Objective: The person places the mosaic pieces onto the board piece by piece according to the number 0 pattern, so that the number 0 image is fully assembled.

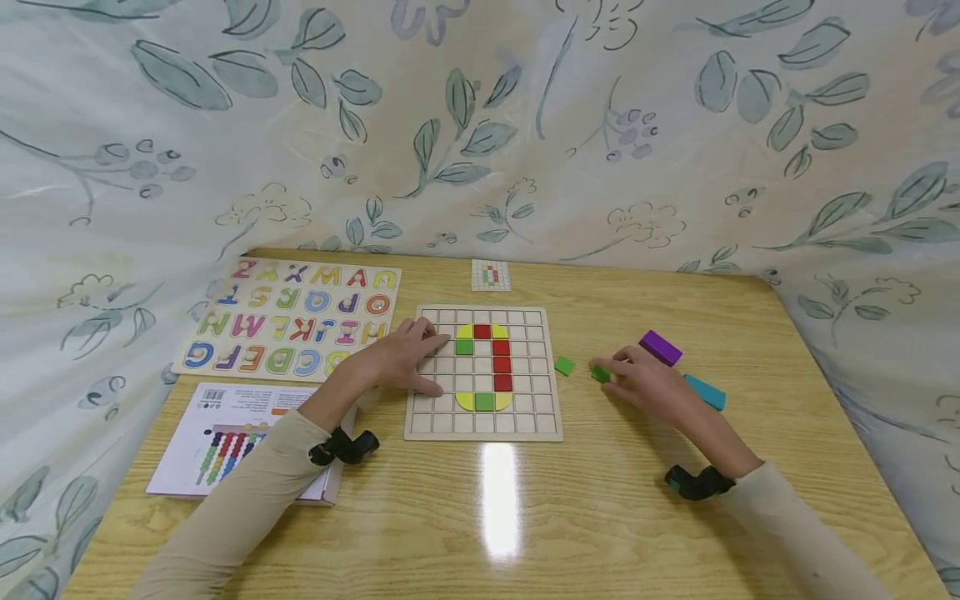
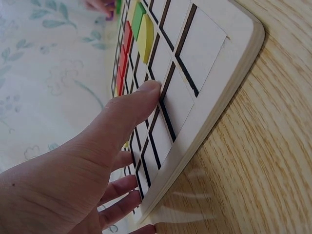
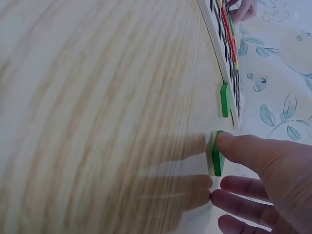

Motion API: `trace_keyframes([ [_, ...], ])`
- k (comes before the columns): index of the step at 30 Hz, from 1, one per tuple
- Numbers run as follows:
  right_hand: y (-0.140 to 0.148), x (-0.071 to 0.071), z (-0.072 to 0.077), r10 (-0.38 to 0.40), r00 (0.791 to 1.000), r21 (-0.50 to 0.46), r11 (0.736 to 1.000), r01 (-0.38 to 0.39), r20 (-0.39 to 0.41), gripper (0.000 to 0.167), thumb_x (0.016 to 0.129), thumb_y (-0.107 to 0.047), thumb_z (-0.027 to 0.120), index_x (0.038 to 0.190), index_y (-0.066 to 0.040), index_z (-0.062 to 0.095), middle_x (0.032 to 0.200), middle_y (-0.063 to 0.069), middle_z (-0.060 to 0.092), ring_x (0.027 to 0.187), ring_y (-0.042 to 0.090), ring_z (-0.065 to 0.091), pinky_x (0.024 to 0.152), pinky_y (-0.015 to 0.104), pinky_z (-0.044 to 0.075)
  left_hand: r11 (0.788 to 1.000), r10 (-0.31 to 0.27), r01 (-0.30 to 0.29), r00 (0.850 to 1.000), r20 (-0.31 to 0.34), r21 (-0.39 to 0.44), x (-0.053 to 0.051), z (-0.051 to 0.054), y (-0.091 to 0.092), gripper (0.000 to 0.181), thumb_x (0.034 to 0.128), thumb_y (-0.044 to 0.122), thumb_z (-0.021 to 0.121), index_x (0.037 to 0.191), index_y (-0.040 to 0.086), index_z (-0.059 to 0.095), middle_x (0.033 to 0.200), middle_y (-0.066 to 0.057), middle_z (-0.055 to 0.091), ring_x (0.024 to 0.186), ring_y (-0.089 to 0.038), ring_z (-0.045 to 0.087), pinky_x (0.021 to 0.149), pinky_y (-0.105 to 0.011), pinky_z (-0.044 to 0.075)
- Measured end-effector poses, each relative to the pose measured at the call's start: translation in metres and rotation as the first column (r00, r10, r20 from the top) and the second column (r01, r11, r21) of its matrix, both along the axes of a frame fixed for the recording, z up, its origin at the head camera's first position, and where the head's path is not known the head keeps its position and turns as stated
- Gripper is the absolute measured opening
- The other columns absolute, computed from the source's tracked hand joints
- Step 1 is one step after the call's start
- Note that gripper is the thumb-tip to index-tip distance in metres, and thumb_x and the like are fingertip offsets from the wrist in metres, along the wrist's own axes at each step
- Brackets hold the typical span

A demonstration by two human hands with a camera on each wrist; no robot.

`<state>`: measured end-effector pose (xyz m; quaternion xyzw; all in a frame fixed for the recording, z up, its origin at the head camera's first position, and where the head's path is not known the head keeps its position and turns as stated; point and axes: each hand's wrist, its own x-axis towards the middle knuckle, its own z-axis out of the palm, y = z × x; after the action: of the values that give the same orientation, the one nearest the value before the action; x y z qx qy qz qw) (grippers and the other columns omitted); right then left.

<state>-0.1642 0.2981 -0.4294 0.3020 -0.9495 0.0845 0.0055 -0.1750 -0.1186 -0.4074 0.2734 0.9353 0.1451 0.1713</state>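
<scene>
A square wooden grid board (image 1: 438, 425) lies mid-table, bearing red, green and yellow tiles in a ring-like shape. My left hand (image 1: 401, 354) rests at its left side with fingers spread; the thumb (image 2: 146, 90) touches the board's face in the left wrist view. Right of the board, my right hand (image 1: 648, 383) has its thumb and forefinger at opposite sides of a green square tile (image 1: 601, 373). In the right wrist view, the thumb touches this green tile (image 3: 218, 153), and the other fingers are curved below. Another green square tile (image 1: 565, 366) lies beside the board.
A purple block (image 1: 661, 348) and a blue block (image 1: 705, 392) lie beyond the right hand. Behind the board is a small pattern card (image 1: 491, 276). An alphabet puzzle board (image 1: 300, 292) and a white box (image 1: 180, 458) occupy the left. A leaf-patterned cloth (image 1: 480, 150) hangs behind.
</scene>
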Motion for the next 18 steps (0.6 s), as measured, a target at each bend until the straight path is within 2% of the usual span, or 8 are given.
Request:
trace_keyframes([
  [11, -0.0041, -0.0026, -0.0031, 0.066, 0.996, -0.017, 0.998, -0.067, -0.061, 0.028, 0.083, -0.013, 0.075, 0.11, -0.01, 0.074, 0.089, 0.007, 0.063, 0.076, 0.016, 0.053, 0.063, 0.026, 0.045, 1.0, 0.006, -0.006, 1.0, 0.006, -0.011, 0.0008, 0.0014, 0.0002, 0.086, 0.0815, 0.048, 0.073, 0.149, 0.009, 0.037, 0.137, -0.015, 0.039, 0.12, -0.03, 0.037, 0.1, -0.047, 0.042],
  [18, -0.0065, -0.0016, -0.0002, 0.04, 0.999, -0.019, 0.999, -0.041, -0.018, 0.029, 0.082, -0.012, 0.075, 0.111, -0.009, 0.074, 0.09, 0.007, 0.064, 0.072, 0.012, 0.051, 0.061, 0.023, 0.043, 1.0, 0.0, 0.0, 1.0, 0.006, -0.002, 0.0008, 0.0007, -0.0001, 0.087, 0.0814, 0.048, 0.074, 0.149, 0.009, 0.037, 0.135, -0.015, 0.039, 0.118, -0.029, 0.037, 0.097, -0.046, 0.042],
])
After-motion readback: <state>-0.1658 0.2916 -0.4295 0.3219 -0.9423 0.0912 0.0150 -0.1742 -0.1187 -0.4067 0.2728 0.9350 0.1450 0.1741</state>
